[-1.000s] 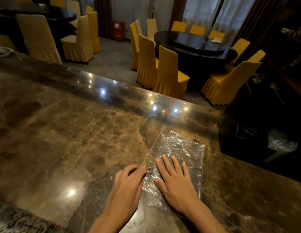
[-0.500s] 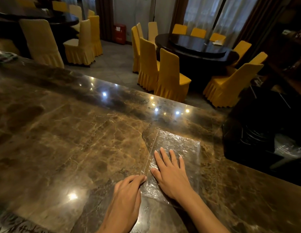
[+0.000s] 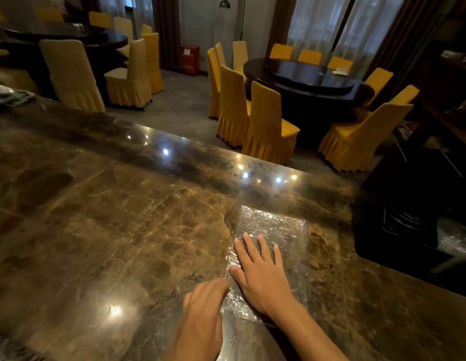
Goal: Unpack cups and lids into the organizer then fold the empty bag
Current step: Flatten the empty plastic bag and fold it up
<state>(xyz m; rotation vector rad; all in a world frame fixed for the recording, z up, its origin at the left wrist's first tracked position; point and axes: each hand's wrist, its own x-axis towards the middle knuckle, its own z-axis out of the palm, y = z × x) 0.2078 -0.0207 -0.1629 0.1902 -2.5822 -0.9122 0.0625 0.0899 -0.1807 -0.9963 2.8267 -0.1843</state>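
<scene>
Here right hand (image 3: pixel 263 278) flattens bag (image 3: pixel 284 230) (crinkled, clear) near dark organizer (image 3: pixel 383 230).

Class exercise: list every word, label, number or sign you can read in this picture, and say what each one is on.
No text can be read.
Red cabinet by the far wall: a pale label, too small and blurred to read.
Clear plastic bag under the right hand: no print visible.
</scene>
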